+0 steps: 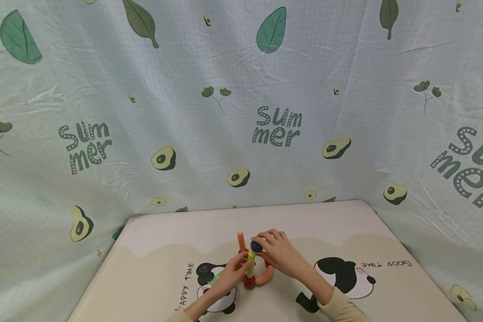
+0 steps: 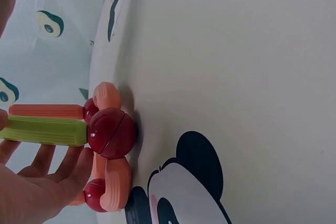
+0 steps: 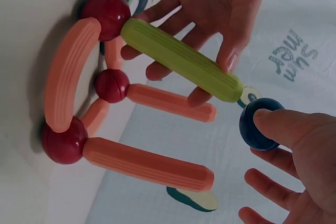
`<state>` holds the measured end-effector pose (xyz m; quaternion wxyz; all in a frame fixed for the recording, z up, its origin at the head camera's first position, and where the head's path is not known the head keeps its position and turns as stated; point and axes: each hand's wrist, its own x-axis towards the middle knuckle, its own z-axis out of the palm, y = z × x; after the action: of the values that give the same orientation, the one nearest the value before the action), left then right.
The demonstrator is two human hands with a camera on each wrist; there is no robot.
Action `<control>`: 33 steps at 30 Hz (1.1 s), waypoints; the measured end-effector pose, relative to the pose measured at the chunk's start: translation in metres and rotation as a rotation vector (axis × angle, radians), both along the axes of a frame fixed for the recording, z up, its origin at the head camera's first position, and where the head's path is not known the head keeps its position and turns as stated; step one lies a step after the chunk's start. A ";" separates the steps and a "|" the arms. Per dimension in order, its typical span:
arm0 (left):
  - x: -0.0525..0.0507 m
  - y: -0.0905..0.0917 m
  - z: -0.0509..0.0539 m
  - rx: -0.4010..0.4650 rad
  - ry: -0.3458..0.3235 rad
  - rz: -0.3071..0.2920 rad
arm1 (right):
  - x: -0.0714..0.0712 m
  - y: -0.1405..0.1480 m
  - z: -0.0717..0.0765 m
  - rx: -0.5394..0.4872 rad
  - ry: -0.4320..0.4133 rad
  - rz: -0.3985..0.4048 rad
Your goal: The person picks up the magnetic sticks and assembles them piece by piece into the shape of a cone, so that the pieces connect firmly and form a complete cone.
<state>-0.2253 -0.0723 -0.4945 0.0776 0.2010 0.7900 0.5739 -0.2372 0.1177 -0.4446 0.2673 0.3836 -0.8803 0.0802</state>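
Note:
My left hand (image 1: 232,273) holds a yellow-green ribbed rod (image 3: 181,59) between thumb and fingers. The rod stands up from a red ball (image 2: 112,133) on the table. In my right hand (image 3: 320,153), thumb and fingers pinch a dark blue ball (image 3: 261,124) close to the rod's upper end; whether they touch I cannot tell. Curved orange rods (image 3: 68,74) join the red balls into a ring at the base. Two straight orange rods, one nearer the right wrist camera (image 3: 149,163) and one behind it (image 3: 170,102), also rise from red balls.
The tabletop (image 1: 153,277) carries a printed panda (image 1: 221,297) to the left and a printed black-and-white dog (image 1: 346,277) to the right. A patterned cloth (image 1: 209,134) hangs behind and along both sides of the table.

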 end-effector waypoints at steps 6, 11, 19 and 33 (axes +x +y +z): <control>0.001 -0.001 0.001 0.014 -0.012 -0.008 | -0.001 -0.003 -0.002 -0.003 0.018 0.027; 0.008 0.000 0.014 0.026 -0.008 -0.015 | -0.001 -0.006 -0.005 -0.007 -0.017 0.031; 0.005 0.000 0.008 0.022 0.001 0.000 | 0.000 -0.009 -0.006 -0.008 -0.034 0.022; 0.009 0.007 0.019 0.014 0.092 0.050 | -0.004 -0.004 -0.007 -0.099 -0.115 0.075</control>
<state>-0.2160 -0.0658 -0.4758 0.0252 0.2079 0.7935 0.5714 -0.2411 0.1138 -0.4517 0.2318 0.3974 -0.8741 0.1555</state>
